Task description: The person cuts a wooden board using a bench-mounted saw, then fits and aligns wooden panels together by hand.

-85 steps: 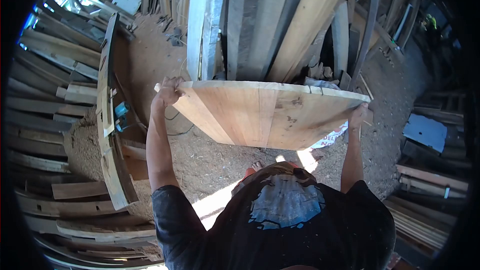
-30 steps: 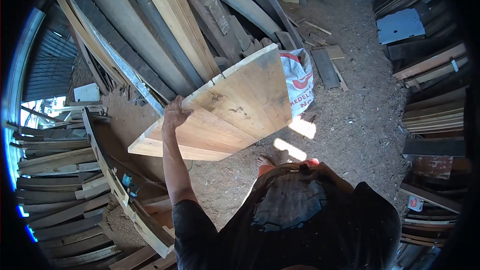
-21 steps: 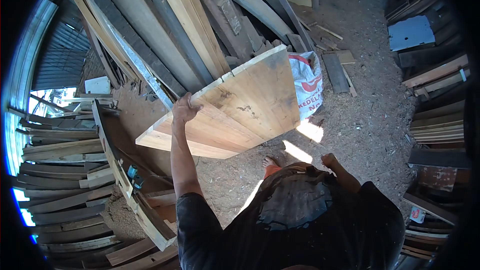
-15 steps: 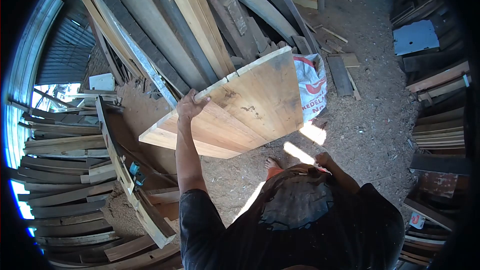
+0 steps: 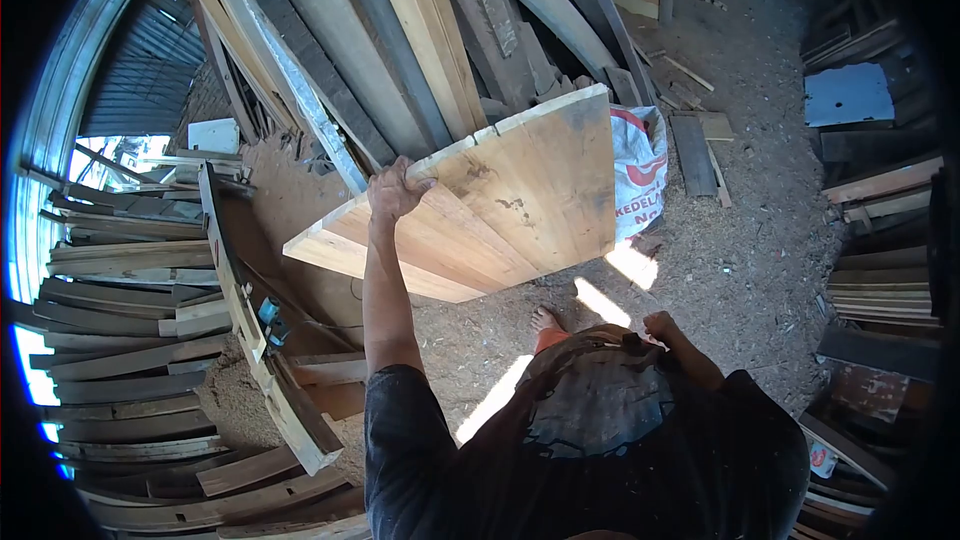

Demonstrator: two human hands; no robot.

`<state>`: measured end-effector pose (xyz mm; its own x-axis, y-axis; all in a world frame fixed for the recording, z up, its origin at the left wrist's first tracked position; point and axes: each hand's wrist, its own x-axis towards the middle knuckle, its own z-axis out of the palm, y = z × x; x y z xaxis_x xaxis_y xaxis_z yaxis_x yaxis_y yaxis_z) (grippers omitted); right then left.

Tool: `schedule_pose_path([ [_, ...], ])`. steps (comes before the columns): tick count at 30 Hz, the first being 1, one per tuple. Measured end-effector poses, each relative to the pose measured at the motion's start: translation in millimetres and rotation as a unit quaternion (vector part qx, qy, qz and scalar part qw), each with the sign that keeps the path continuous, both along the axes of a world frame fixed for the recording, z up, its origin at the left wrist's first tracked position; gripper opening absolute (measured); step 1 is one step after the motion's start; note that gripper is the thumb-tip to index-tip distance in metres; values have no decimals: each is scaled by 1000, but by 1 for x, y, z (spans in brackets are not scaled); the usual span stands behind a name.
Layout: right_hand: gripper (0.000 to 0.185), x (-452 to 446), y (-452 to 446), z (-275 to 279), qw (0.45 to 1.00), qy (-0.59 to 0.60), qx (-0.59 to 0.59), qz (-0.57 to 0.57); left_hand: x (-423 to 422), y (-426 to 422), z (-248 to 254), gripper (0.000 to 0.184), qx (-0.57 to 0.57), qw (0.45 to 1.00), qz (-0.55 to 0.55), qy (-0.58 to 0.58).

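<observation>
Head view: left hand (image 5: 395,193) clasps the long upper edge of the wooden panel (image 5: 545,205), slanting up rightward; right hand (image 5: 660,326), closure unclear, is apart.

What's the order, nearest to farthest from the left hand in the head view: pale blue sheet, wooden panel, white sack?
1. Wooden panel: in the left hand, gripped at its upper edge.
2. White sack: just past the panel's right end.
3. Pale blue sheet: far right, well beyond the sack.
</observation>
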<state>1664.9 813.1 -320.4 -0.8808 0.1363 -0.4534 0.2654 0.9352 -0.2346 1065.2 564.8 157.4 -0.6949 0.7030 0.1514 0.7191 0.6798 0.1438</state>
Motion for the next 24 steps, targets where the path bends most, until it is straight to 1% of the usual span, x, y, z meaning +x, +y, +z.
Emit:
schedule_pose_path([
  [2, 31, 4, 1, -4, 999, 31, 5, 14, -2, 0, -3, 62, -1, 1000, 1, 2],
  [6, 35, -10, -4, 8, 1000, -12, -5, -2, 2, 1, -1, 63, -16, 1000, 17, 19],
  [8, 36, -16, -9, 12, 999, -31, -6, -7, 7, 3, 0, 68, -42, 998, 39, 37],
  [10, 34, -29, -8, 25, 1000, 6, -13, 28, 16, 10, 10, 71, -62, 995, 63, 50],
  [12, 31, -44, -5, 39, 996, 54, -4, 67, 20, 10, 15, 75, -57, 995, 73, 35],
  [13, 31, -57, -3, 58, 995, 41, -84, -24, 21, 9, 16, 75, -52, 995, 78, 35],
  [14, 32, -75, -7, 90, 934, 16, -258, -247, 22, 9, 16, 76, -49, 995, 83, 36],
  [15, 35, -95, -9, 117, 862, 38, -346, -368, 22, 9, 17, 76, -45, 995, 80, 35],
  [16, 39, -118, -12, 149, 811, 74, -394, -426, 22, 8, 17, 76, -42, 995, 79, 33],
  [18, 37, -166, -12, 194, 803, 162, -438, -371, 17, 4, 11, 76, -18, 997, 63, 28],
  [20, 32, -228, -27, 277, 786, 220, -449, -363, 15, -1, 5, 75, 27, 998, 45, 21],
  [21, 34, -257, -41, 323, 789, 249, -441, -348, 12, -3, -1, 73, 54, 997, 36, 42],
  [22, 36, -286, -54, 364, 790, 279, -435, -329, 5, -6, -12, 72, 90, 994, -1, 68],
  [23, 37, -313, -63, 396, 814, 329, -399, -267, 7, -8, -10, 71, 91, 992, -3, 82],
  [24, 38, -339, -73, 423, 828, 379, -360, -205, 7, -12, -8, 73, 113, 991, -22, 68],
])
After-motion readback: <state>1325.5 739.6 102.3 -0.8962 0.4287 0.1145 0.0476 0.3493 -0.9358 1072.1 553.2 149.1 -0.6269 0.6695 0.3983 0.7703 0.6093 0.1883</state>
